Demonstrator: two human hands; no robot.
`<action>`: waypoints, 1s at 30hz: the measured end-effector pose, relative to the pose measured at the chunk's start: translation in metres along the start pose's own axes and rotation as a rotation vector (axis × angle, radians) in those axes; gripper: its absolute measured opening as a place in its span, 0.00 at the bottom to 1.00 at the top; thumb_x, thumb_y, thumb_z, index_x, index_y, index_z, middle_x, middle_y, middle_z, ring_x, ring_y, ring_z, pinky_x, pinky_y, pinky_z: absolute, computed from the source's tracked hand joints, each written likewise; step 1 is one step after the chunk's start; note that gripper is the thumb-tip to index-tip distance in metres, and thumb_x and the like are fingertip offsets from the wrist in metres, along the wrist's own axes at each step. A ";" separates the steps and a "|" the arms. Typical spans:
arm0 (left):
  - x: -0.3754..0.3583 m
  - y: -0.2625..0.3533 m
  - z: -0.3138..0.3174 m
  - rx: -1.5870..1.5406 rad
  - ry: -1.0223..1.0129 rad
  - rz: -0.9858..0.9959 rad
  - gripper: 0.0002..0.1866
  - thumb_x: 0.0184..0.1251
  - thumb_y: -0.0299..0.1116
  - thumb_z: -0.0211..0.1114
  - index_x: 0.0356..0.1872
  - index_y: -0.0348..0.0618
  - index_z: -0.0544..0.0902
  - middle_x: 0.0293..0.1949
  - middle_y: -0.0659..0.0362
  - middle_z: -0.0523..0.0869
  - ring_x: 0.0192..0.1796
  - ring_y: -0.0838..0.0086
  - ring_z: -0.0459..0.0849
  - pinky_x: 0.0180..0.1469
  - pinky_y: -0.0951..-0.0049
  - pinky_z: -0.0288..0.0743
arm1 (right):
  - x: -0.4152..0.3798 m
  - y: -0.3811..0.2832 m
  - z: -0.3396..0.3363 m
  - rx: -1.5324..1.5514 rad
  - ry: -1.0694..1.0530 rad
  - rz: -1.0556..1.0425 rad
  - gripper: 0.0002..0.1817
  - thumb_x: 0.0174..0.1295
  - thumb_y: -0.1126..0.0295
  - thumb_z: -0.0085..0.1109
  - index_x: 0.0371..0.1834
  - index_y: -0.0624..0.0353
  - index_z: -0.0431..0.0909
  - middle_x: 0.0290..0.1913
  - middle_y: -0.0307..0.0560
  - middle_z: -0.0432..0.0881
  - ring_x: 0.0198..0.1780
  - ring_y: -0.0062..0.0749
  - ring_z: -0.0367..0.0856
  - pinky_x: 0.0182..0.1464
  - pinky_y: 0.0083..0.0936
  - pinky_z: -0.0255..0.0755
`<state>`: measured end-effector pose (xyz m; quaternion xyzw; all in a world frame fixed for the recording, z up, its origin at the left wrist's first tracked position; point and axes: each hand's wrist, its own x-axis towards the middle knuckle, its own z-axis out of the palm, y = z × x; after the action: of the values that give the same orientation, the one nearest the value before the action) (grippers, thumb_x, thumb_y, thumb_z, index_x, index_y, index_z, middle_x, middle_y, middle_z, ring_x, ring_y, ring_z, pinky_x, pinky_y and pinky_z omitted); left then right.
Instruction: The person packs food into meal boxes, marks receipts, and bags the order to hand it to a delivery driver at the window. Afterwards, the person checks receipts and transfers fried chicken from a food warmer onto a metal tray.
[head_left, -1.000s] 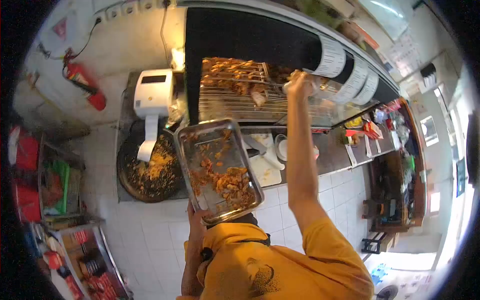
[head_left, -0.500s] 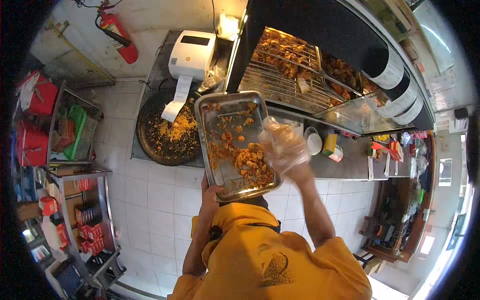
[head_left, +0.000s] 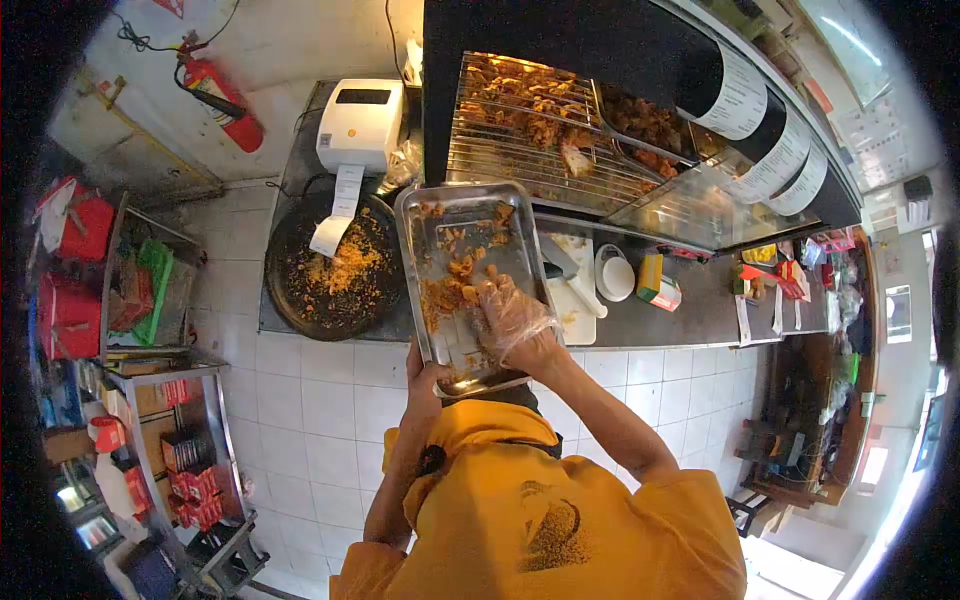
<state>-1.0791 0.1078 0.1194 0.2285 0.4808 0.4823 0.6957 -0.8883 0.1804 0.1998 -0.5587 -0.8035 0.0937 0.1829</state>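
My left hand (head_left: 425, 374) grips the near left edge of a rectangular metal tray (head_left: 403, 235), fingers curled under and thumb on the rim. Inside it lie brown-orange fried crumbs (head_left: 447, 295), mostly towards the left and middle. A clear plastic glove covers my right hand (head_left: 512, 322), which reaches into the tray from the right. Its fingers are curled against the crumbs and partly hide them.
A round black pan (head_left: 300, 305) with crumbs stands left of the tray, below a white label printer (head_left: 360, 125) trailing paper. Behind is a display case (head_left: 640, 215) of fried pieces. A knife (head_left: 558, 258) lies on a white cutting board (head_left: 580, 320) at right.
My right hand has come down and left from above the tray's right rim into the crumbs. My left hand still holds the tray. The view has shifted slightly.
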 end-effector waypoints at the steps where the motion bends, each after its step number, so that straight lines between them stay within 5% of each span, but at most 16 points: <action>1: -0.004 0.006 0.004 0.005 0.004 0.010 0.42 0.54 0.25 0.59 0.76 0.45 0.61 0.55 0.55 0.79 0.52 0.64 0.82 0.50 0.62 0.82 | 0.001 -0.004 0.000 -0.011 -0.033 0.034 0.19 0.65 0.66 0.61 0.56 0.60 0.72 0.46 0.63 0.80 0.44 0.57 0.82 0.43 0.46 0.79; 5: -0.005 0.005 0.010 -0.142 0.022 0.056 0.43 0.53 0.24 0.58 0.77 0.44 0.62 0.46 0.57 0.82 0.43 0.68 0.82 0.47 0.65 0.79 | 0.021 -0.005 -0.023 0.207 0.097 -0.045 0.13 0.64 0.68 0.58 0.50 0.58 0.76 0.48 0.59 0.82 0.40 0.52 0.84 0.40 0.39 0.80; 8: -0.001 -0.020 -0.012 -0.133 0.025 0.024 0.43 0.55 0.23 0.57 0.78 0.43 0.61 0.45 0.57 0.82 0.42 0.69 0.82 0.48 0.65 0.78 | 0.043 0.004 -0.038 0.770 0.119 0.121 0.13 0.67 0.63 0.60 0.48 0.60 0.76 0.42 0.57 0.84 0.39 0.53 0.83 0.43 0.43 0.78; 11: 0.005 -0.033 -0.017 -0.046 0.061 0.063 0.42 0.58 0.24 0.56 0.79 0.44 0.59 0.49 0.56 0.82 0.44 0.68 0.82 0.50 0.64 0.78 | 0.074 0.017 -0.055 0.125 0.171 -0.175 0.14 0.67 0.62 0.62 0.49 0.59 0.78 0.40 0.54 0.84 0.39 0.53 0.83 0.44 0.42 0.78; 12: 0.004 -0.028 -0.012 -0.049 0.060 0.064 0.42 0.59 0.25 0.56 0.79 0.45 0.59 0.50 0.56 0.82 0.44 0.68 0.82 0.50 0.63 0.78 | 0.080 0.016 -0.063 0.032 0.035 -0.039 0.17 0.67 0.61 0.61 0.53 0.60 0.79 0.44 0.55 0.84 0.42 0.55 0.83 0.47 0.43 0.79; 15: -0.010 0.012 0.012 -0.108 0.008 0.016 0.42 0.61 0.26 0.56 0.80 0.46 0.57 0.51 0.56 0.82 0.42 0.70 0.80 0.51 0.63 0.78 | 0.100 0.022 -0.051 -0.126 0.280 -0.145 0.20 0.67 0.60 0.61 0.57 0.59 0.78 0.49 0.56 0.82 0.44 0.56 0.82 0.49 0.44 0.79; 16: -0.007 0.004 0.006 -0.109 -0.044 0.031 0.42 0.61 0.25 0.55 0.80 0.47 0.57 0.53 0.55 0.82 0.44 0.70 0.80 0.51 0.63 0.77 | 0.098 0.020 -0.045 -0.207 0.211 -0.113 0.21 0.66 0.60 0.61 0.59 0.58 0.78 0.54 0.59 0.80 0.48 0.57 0.82 0.52 0.45 0.79; 21: 0.000 -0.009 0.005 -0.139 -0.007 0.027 0.44 0.59 0.23 0.53 0.81 0.48 0.54 0.52 0.56 0.81 0.43 0.72 0.79 0.49 0.66 0.77 | 0.096 0.022 -0.015 0.056 0.195 -0.151 0.25 0.64 0.57 0.62 0.63 0.54 0.75 0.53 0.62 0.81 0.50 0.59 0.82 0.53 0.50 0.78; 23: 0.002 -0.010 0.000 -0.046 -0.076 0.020 0.43 0.60 0.24 0.53 0.81 0.47 0.54 0.54 0.56 0.80 0.42 0.73 0.79 0.49 0.68 0.77 | 0.094 0.014 -0.015 -0.194 0.234 -0.116 0.27 0.64 0.53 0.61 0.64 0.51 0.74 0.53 0.59 0.82 0.53 0.62 0.80 0.57 0.51 0.76; 28: 0.007 -0.017 -0.003 -0.034 -0.067 0.072 0.40 0.63 0.26 0.52 0.80 0.43 0.55 0.61 0.55 0.78 0.49 0.73 0.80 0.51 0.70 0.76 | 0.084 0.038 0.006 -0.023 0.067 0.066 0.14 0.63 0.57 0.61 0.40 0.56 0.80 0.49 0.57 0.82 0.47 0.54 0.83 0.47 0.46 0.80; 30: 0.010 -0.014 -0.008 -0.068 -0.114 0.035 0.40 0.63 0.27 0.52 0.80 0.42 0.56 0.63 0.55 0.78 0.53 0.73 0.80 0.53 0.70 0.76 | 0.078 0.042 0.003 0.093 0.148 -0.037 0.10 0.60 0.64 0.62 0.41 0.55 0.81 0.45 0.56 0.83 0.45 0.53 0.83 0.47 0.46 0.79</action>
<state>-1.0792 0.1098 0.1008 0.2402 0.4196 0.4965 0.7209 -0.8777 0.2684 0.1969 -0.5400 -0.7928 0.0858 0.2693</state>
